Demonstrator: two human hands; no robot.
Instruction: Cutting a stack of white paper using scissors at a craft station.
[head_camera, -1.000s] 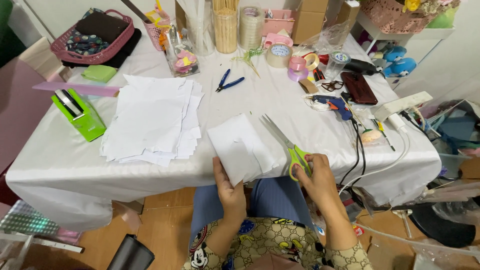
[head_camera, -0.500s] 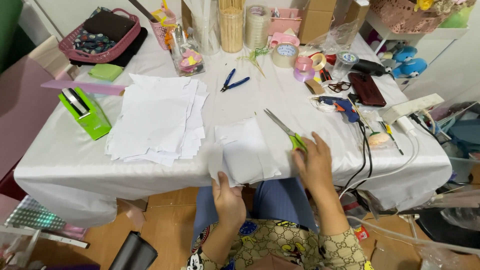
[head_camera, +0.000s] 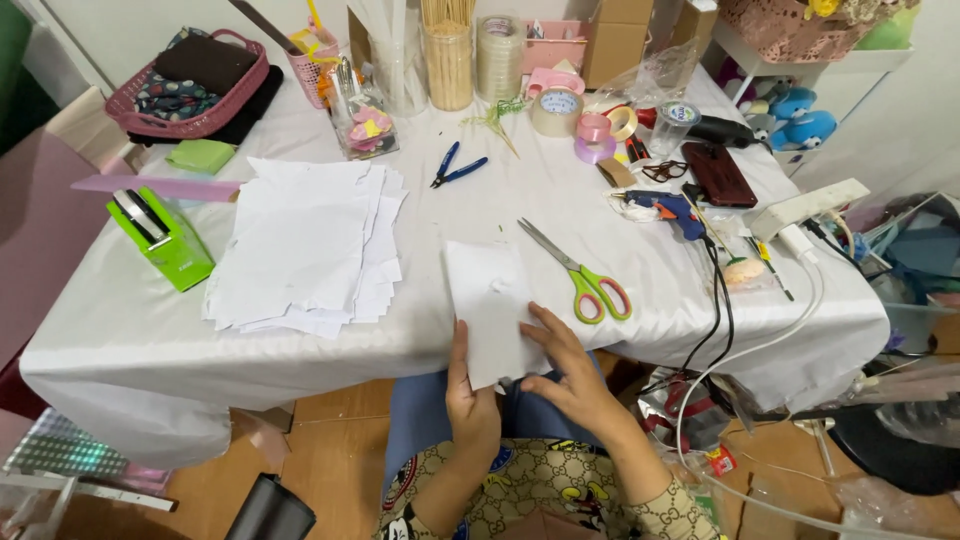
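The white paper piece (head_camera: 492, 312) lies at the near edge of the table (head_camera: 640, 260), its long axis running roughly from 12 to 6 o'clock, tilted slightly toward 11, the lower end hanging past the edge. The left hand (head_camera: 470, 395) pinches its lower left side, thumb on top; the right hand (head_camera: 568, 372) grips the lower right edge with fingers spread over it. The green-handled scissors (head_camera: 580, 275) lie on the table at 2 o'clock from the paper, blades pointing to 10 o'clock. A moment ago the right hand was holding those scissors; now they lie released, and both hands hold the paper.
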